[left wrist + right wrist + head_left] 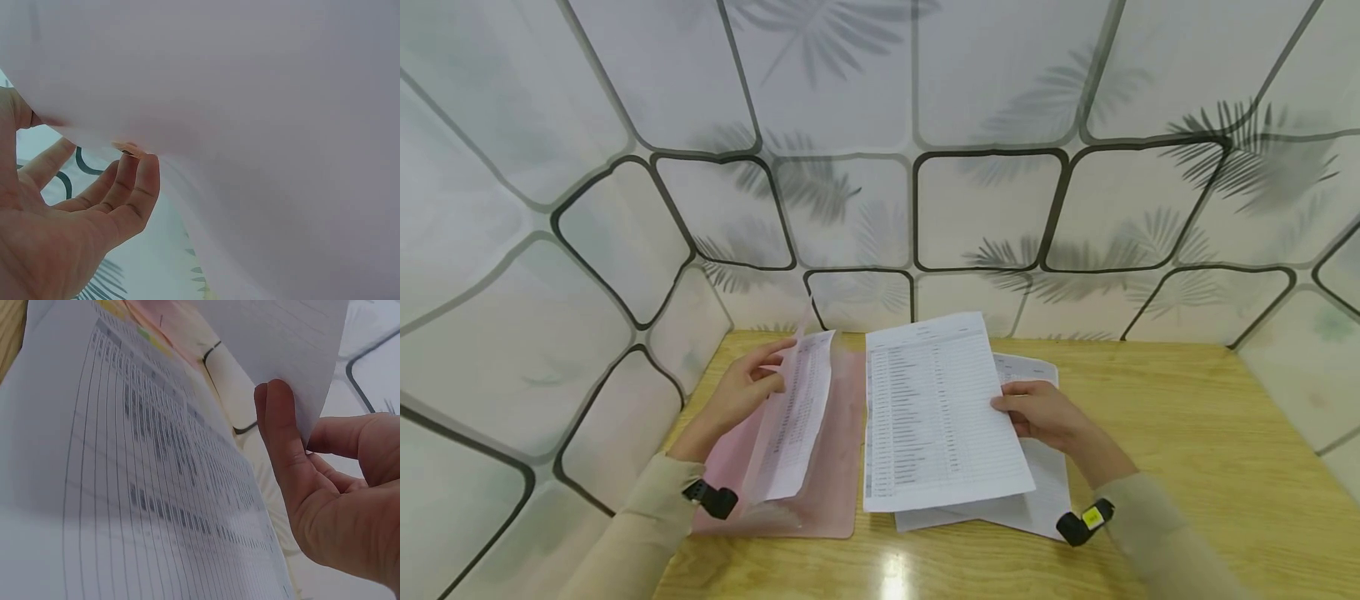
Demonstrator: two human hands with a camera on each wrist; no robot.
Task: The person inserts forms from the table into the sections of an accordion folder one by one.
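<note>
A translucent pink plastic folder (pixel 842 475) lies opened on the table at the left. My left hand (pixel 745 390) pinches the edge of its raised cover (pixel 262 125), which fills much of the left wrist view. Against that cover leans a printed sheet (pixel 796 425), tilted up from the folder. My right hand (pixel 1047 415) holds another printed sheet (pixel 932 417) by its right edge, thumb on one face and fingers behind. This sheet is raised and slanted, overlapping more printed sheets (pixel 1051 492) on the table. Their lined table print (pixel 156 456) shows below the right hand in the right wrist view.
The wooden table (pixel 1180 433) extends to the right of the papers. Behind it and at both sides stand pale walls (pixel 985 208) patterned with dark rounded outlines and leaves. Each wrist carries a small black camera (pixel 709 498) on a band.
</note>
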